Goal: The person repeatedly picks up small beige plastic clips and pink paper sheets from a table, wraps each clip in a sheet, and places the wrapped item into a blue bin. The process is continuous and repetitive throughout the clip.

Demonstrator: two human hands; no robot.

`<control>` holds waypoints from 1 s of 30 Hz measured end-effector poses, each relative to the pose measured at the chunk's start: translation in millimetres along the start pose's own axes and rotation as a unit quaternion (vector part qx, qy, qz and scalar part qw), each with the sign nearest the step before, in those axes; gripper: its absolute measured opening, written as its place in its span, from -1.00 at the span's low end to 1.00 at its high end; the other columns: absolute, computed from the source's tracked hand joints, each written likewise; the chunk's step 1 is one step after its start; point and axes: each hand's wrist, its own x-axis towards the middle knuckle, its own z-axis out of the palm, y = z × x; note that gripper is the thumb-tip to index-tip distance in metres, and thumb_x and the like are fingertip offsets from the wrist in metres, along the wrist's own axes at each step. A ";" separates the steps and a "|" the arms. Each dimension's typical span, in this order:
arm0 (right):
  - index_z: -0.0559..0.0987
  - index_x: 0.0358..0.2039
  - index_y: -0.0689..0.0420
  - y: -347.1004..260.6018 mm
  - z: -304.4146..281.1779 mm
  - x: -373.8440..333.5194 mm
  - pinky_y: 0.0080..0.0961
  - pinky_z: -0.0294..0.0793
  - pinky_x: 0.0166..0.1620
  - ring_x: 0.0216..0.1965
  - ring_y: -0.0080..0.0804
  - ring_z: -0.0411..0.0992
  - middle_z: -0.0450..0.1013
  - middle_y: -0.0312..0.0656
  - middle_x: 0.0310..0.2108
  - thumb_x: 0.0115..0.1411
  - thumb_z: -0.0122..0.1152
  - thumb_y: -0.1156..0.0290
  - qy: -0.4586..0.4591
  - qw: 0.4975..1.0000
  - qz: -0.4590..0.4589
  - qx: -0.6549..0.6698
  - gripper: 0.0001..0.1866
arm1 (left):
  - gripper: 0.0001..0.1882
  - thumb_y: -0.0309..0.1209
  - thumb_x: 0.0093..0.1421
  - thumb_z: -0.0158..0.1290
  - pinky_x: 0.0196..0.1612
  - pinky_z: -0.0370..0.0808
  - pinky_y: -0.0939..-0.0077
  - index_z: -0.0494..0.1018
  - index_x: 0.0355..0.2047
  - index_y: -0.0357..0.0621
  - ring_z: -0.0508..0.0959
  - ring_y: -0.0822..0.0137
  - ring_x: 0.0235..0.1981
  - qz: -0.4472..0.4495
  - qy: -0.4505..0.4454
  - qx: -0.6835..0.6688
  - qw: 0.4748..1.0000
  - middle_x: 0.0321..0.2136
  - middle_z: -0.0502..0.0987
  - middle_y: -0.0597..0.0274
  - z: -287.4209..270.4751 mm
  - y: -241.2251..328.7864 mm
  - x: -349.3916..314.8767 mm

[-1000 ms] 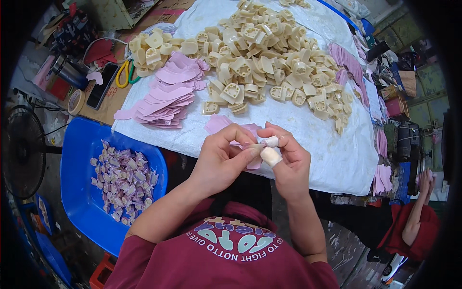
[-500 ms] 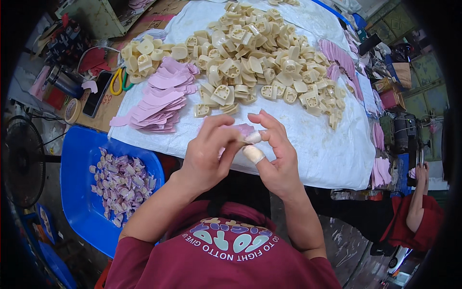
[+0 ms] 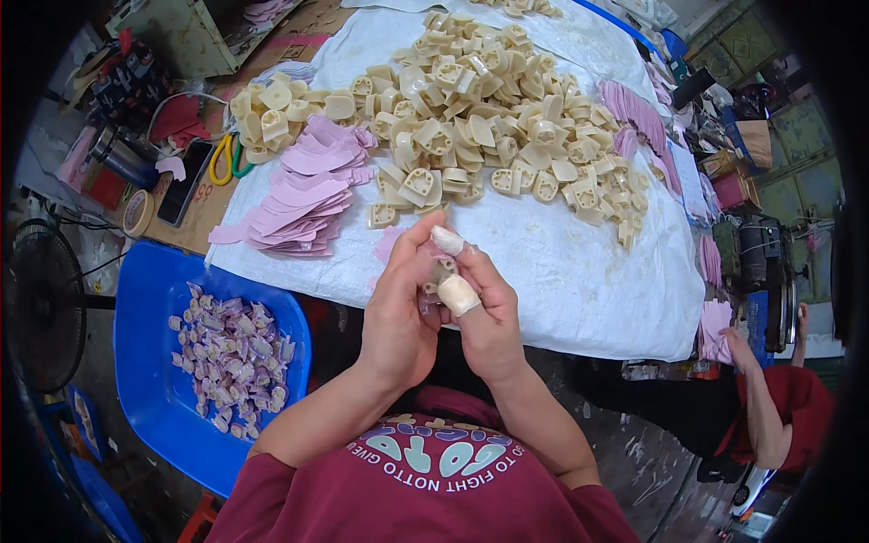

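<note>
A small moulded part (image 3: 440,270) sits near the centre of the frame, between the hands, just above the near edge of the table. It looks dull beige-grey, with small round openings in the visible end; a pinkish tint shows at its lower left, but fingers cover much of it and its full shape cannot be told. The left hand (image 3: 396,303) curls around its left side, fingers drawn together, some of their tips hidden. The right hand (image 3: 493,317) pinches it from the right, thumb and index finger close together; the thumb wears a cream wrap (image 3: 459,295), the index fingertip a white wrap (image 3: 446,239).

Just left of the hands, a pink piece (image 3: 387,242) lies on the white cloth (image 3: 579,290). A fanned stack of pink pieces (image 3: 303,195) lies at centre left, and a large heap of cream parts (image 3: 480,118) spreads across the upper centre. At lower left, a blue tub (image 3: 138,353) holds many small pink-and-cream pieces (image 3: 237,362). Scissors (image 3: 217,161) with yellow and green handles and a dark phone (image 3: 184,181) lie at upper left. At the right edge, another person's hand (image 3: 742,348) touches hanging pink sheets (image 3: 714,321).
</note>
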 end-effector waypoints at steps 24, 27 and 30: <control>0.32 0.15 0.28 7.7 -15.9 10.7 -0.59 0.47 -0.19 -0.05 -0.46 0.35 0.02 0.01 0.33 0.24 0.04 0.49 -0.081 0.983 -0.019 -0.163 -0.54 | -0.50 -0.21 0.38 -0.16 -0.58 0.34 0.73 0.11 0.28 -0.03 0.39 0.59 -0.59 0.006 -0.042 0.099 0.994 -0.42 0.42 0.33 -22.0 -3.9 22.8; 0.31 0.15 0.30 7.6 -15.8 9.9 -0.61 0.48 -0.25 -0.18 -0.51 0.38 0.05 0.01 0.31 0.22 0.09 0.48 -0.067 0.984 -0.084 -0.140 -0.52 | -0.40 -0.20 0.35 -0.11 -0.38 0.47 0.57 -0.01 0.33 0.01 0.46 0.45 -0.31 -0.044 -0.064 0.024 0.997 -0.21 0.42 0.22 -12.2 12.7 7.0; 0.31 0.16 0.31 -9.6 -14.7 6.5 -0.65 0.47 -0.32 -0.30 -0.60 0.39 0.09 0.00 0.28 0.23 0.11 0.47 -0.073 0.973 -0.065 -0.211 -0.50 | -0.30 -0.22 0.35 -0.10 -0.25 0.48 0.55 -0.17 0.38 0.07 0.49 0.41 -0.18 -0.055 -0.172 0.053 0.982 -0.07 0.40 0.20 -29.2 9.7 5.7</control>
